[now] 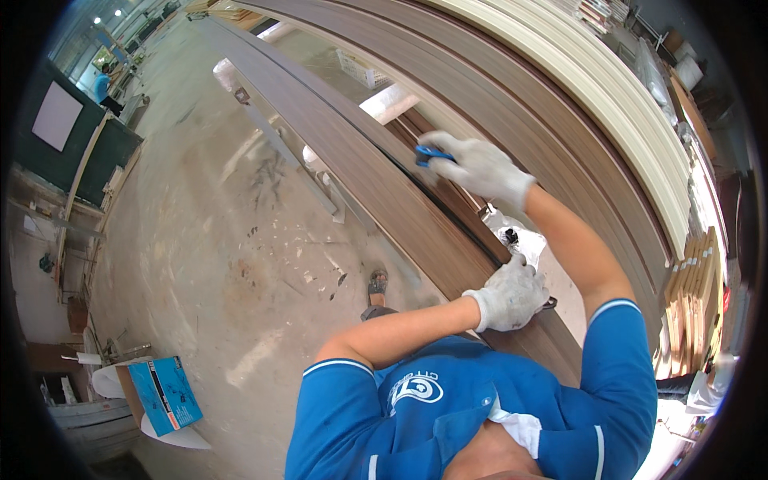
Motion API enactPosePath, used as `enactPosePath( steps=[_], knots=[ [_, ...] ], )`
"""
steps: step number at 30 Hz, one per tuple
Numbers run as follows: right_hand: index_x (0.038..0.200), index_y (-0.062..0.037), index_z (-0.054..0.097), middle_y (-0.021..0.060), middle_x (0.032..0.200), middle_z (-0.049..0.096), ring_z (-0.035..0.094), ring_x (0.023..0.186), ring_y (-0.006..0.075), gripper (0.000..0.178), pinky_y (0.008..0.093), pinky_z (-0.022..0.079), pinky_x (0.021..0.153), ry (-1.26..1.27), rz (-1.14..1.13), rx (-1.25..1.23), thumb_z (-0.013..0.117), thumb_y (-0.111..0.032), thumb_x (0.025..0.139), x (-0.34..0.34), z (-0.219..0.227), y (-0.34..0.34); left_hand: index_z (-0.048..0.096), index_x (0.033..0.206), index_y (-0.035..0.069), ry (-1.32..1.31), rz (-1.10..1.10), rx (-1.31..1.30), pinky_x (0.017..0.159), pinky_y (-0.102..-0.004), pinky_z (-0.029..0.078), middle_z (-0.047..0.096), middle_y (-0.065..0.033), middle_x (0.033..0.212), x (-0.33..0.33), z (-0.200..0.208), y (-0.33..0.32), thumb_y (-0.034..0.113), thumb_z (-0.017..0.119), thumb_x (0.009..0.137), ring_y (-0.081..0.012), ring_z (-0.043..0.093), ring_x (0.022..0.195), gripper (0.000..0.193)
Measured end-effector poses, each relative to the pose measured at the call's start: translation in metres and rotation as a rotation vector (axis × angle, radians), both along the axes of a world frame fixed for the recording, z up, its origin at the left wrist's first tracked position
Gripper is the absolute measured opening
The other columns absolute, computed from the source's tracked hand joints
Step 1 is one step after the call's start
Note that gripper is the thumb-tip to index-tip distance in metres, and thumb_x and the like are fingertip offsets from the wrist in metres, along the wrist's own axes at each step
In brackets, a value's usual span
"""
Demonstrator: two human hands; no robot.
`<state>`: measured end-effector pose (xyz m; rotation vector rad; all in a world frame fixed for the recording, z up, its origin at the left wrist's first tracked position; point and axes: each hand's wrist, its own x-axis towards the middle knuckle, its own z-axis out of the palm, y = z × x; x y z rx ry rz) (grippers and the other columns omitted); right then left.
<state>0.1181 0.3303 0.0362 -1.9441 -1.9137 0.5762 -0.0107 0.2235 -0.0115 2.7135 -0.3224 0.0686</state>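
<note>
A long brown wood-grain board (352,152) runs diagonally in front of me, with a black strip (448,210) along its edge. My right hand (490,170), in a light grey work glove, is closed around a small blue hand tool (433,155) above the gap just right of the strip; motion blurs the tool's tip. Nearer to me, my gloved left hand (512,296) lies over the board's edge with curled fingers. A small black piece (550,303) pokes out beside it; what its fingers hold is hidden. White plastic (538,250) with a black object (511,236) lies just beyond this hand.
More brown profiles (528,120) and cream profiles (624,136) lie side by side to the right. White-wrapped supports (390,104) carry the board. A blue carton (166,396) stands lower left on the stained concrete floor (200,240). Far off at left is another person (104,86).
</note>
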Motion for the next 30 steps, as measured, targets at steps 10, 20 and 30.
enactPosePath(
  steps=[10,20,30],
  knots=[
    [0.126,-0.0202,0.07,0.0171,0.101,0.077,0.073,0.096,0.0374,0.033,0.0508,0.056,0.085,-0.224,0.121,0.145,0.057,-0.038,0.102,-0.025,-0.025,0.099,0.074,0.099,0.009,0.03,-0.016,-0.158,0.099,-0.046,0.045,0.069,-0.0136,0.1,0.0,-0.005,0.011,0.026,0.061,0.094,-0.0296,0.065,0.098,0.022],
    [0.127,-0.0146,0.067,0.0154,0.074,0.071,0.07,0.066,0.0351,0.034,0.0473,0.053,0.06,-0.257,0.196,0.317,0.065,-0.034,0.099,-0.006,-0.034,-0.011,0.076,0.095,0.01,-0.014,-0.102,-0.122,0.096,-0.0449,0.045,0.071,-0.0117,0.101,0.001,-0.006,0.013,0.026,0.062,0.091,-0.0284,0.068,0.098,0.021],
    [0.126,-0.0179,0.07,0.011,0.074,0.069,0.067,0.062,0.0322,0.035,0.0445,0.053,0.058,-0.275,0.223,0.188,0.072,-0.033,0.095,0.013,-0.024,-0.121,0.073,0.089,0.001,-0.129,-0.074,-0.254,0.086,-0.0475,0.055,0.071,-0.017,0.096,0.0,-0.013,0.012,0.025,0.067,0.089,-0.0375,0.069,0.094,0.024]
  ],
)
